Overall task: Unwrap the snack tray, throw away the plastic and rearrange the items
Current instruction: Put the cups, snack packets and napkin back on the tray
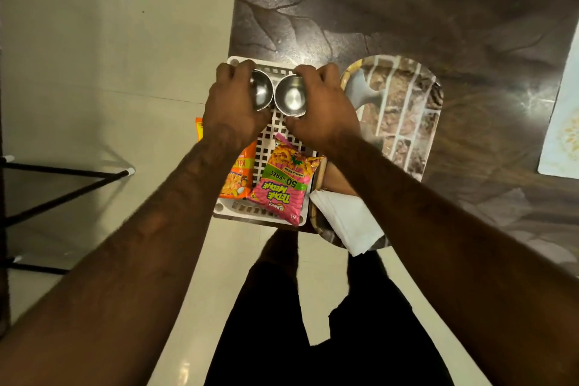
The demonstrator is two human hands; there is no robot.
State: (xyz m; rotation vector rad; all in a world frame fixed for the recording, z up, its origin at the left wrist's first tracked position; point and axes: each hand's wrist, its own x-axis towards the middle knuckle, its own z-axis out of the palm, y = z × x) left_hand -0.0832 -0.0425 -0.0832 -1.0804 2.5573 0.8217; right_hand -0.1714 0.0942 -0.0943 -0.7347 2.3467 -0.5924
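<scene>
Both hands are gripping bowls over the far end of the white lattice tray [282, 135]. Left hand [233, 103] is curling round one tilted steel bowl [262, 89]; right hand [322, 110] is clamping the second steel bowl [291, 99] just beside it. Pink snack packet [282, 185] and orange packet [238, 178] are lying at the near end. No wrap is showing, so rearranging seems to be under way. Next move is calling for levelling both bowls and seating them apart.

your tray [279, 136] is white, with a square grid. the left bowl [261, 89] and right bowl [293, 98] are silver. you see a pink packet [282, 188] with a green band, an orange packet [236, 179], a brown brick-print platter [404, 110], a white napkin [344, 222], a dark leaf-patterned table [407, 9].
</scene>
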